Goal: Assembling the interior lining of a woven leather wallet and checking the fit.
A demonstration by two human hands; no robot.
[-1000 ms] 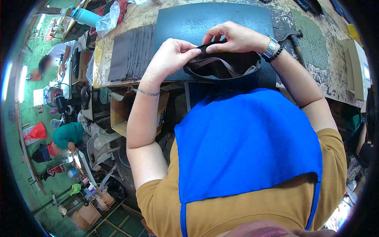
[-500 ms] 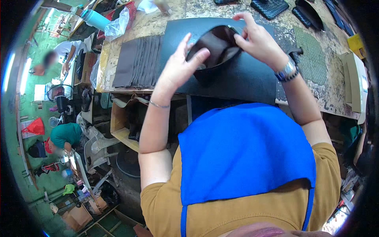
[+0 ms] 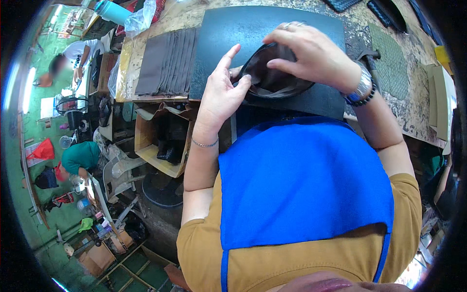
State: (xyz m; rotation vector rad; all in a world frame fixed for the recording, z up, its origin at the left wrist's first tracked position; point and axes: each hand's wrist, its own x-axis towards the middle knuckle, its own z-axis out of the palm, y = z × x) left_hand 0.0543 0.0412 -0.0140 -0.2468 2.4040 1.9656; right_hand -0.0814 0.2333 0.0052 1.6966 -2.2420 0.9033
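A dark leather pouch stands with its mouth open toward me, showing a brown lining. My left hand pinches its left rim, thumb at the inner edge and index finger stretched up. Across the far right side arches my right hand, thumb inside the mouth and fingers over the far rim, partly hiding it. Beneath the pouch lies a black board. Left of that board, a row of overlapping dark brown sheets rests on the worn table.
A hammer lies right of the board, beside a greenish textured sheet. Woven dark pieces sit at the far right. A turquoise bottle and plastic bag are far left. Below the table edge is an open box.
My right hand has moved from the pouch's upper right corner to reach over its far rim, thumb inside. The pouch has turned and its mouth now gapes toward me. My view has shifted slightly.
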